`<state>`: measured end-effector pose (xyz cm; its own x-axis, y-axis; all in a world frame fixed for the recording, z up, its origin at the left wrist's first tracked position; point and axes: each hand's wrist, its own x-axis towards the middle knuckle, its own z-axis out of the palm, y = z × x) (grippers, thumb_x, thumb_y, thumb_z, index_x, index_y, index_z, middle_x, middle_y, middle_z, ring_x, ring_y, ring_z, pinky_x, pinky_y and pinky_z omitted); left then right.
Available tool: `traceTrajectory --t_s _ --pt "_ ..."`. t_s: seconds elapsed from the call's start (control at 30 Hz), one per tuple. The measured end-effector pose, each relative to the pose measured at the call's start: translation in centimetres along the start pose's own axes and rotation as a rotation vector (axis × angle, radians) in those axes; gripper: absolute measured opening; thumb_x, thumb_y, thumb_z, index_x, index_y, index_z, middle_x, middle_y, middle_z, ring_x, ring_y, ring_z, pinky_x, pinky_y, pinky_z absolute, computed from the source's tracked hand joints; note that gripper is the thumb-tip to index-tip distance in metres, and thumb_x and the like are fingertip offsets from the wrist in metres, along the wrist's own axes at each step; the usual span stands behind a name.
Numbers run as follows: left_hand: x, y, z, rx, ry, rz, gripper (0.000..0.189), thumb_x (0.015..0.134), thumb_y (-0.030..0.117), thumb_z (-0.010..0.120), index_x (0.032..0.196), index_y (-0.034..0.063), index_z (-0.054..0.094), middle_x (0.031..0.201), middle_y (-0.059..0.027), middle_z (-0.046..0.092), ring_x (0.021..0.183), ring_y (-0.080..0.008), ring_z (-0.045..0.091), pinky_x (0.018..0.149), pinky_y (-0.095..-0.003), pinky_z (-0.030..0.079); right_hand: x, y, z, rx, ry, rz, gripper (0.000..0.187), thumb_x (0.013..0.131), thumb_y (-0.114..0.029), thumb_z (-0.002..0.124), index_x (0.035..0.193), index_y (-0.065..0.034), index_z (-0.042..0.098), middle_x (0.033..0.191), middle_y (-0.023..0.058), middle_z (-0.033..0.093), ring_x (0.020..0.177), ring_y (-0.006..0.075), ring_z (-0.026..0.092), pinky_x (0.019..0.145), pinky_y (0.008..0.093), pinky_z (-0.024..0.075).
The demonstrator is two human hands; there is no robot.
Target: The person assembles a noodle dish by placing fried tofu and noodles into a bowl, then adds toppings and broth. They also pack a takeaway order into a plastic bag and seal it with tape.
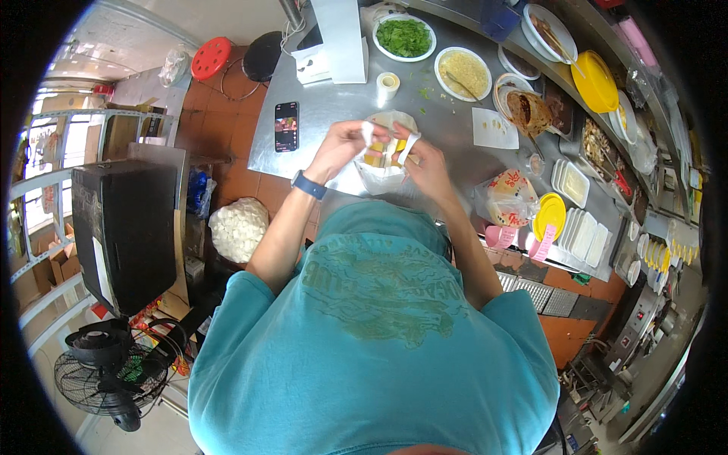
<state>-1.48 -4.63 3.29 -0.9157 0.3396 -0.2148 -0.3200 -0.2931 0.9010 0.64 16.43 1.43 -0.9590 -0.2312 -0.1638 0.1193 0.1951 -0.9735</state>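
Observation:
A white plastic carrier bag (382, 183) stands on the steel worktop right in front of me, close to the table's near edge. My left hand (340, 147) has one twisted handle of it between the fingers. Around the fingers of my right hand (427, 166) runs the other white handle. Through the bag's mouth, between the hands, something yellow shows; the hands and handles partly cover it, so I cannot tell its kind. Beyond the bag stands a small white roll (388, 85). A phone (286, 126) with a lit screen lies to the left.
Across the steel worktop (335, 105) are a bowl of chopped greens (404, 37), a bowl of minced garlic-like bits (463, 74) with a spoon, and a paper sheet (495, 128). On the right sit a printed plastic bag (506, 196), a yellow lid (549, 216) and white container lids (583, 236).

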Motion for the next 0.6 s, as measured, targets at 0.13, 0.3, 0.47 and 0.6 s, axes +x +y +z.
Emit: traceTrajectory --t_s 0.13,0.3,0.47,0.6 --pt "1.8 -1.1 -0.1 0.468 -0.330 -0.100 0.021 0.090 0.021 0.071 0.103 0.0045 0.075 0.082 0.0007 0.068 0.075 -0.0058 0.063 0.060 -0.0225 0.049 0.0 0.1 0.8 -0.303 0.010 -0.420 0.053 0.080 0.001 0.067 0.132 -0.0090 0.062 0.103 0.0114 0.070 0.104 0.0266 0.064 0.089 0.0340 0.0502" --pt "1.3 -1.4 -7.3 1.127 0.256 -0.357 0.021 0.088 0.024 0.066 0.092 0.0052 0.075 0.063 0.0032 0.058 0.058 -0.0105 0.053 0.056 -0.0301 0.046 -0.4 3.0 -5.3 -0.966 -0.203 -0.284 0.031 0.084 -0.006 0.066 0.116 -0.0046 0.068 0.099 0.0100 0.070 0.094 0.0246 0.065 0.088 0.0350 0.0490" --pt "0.8 -3.3 -6.1 -0.411 0.046 -0.056 0.014 0.087 0.010 0.056 0.088 0.0010 0.066 0.098 -0.0071 0.066 0.073 -0.0145 0.056 0.072 -0.0279 0.048 1.2 3.5 -7.2 0.160 -0.191 0.158 0.033 0.092 -0.015 0.063 0.122 -0.0044 0.067 0.101 0.0028 0.072 0.088 0.0163 0.067 0.080 0.0336 0.0528" --pt "2.4 -1.5 -2.0 -0.212 -0.051 -0.244 0.023 0.095 0.011 0.060 0.113 -0.0009 0.069 0.104 -0.0062 0.067 0.082 -0.0146 0.064 0.081 -0.0293 0.053 4.1 0.3 -2.4 0.350 -0.151 -0.022 0.041 0.092 -0.013 0.063 0.132 -0.0043 0.061 0.104 0.0035 0.073 0.094 0.0132 0.068 0.080 0.0319 0.0539"
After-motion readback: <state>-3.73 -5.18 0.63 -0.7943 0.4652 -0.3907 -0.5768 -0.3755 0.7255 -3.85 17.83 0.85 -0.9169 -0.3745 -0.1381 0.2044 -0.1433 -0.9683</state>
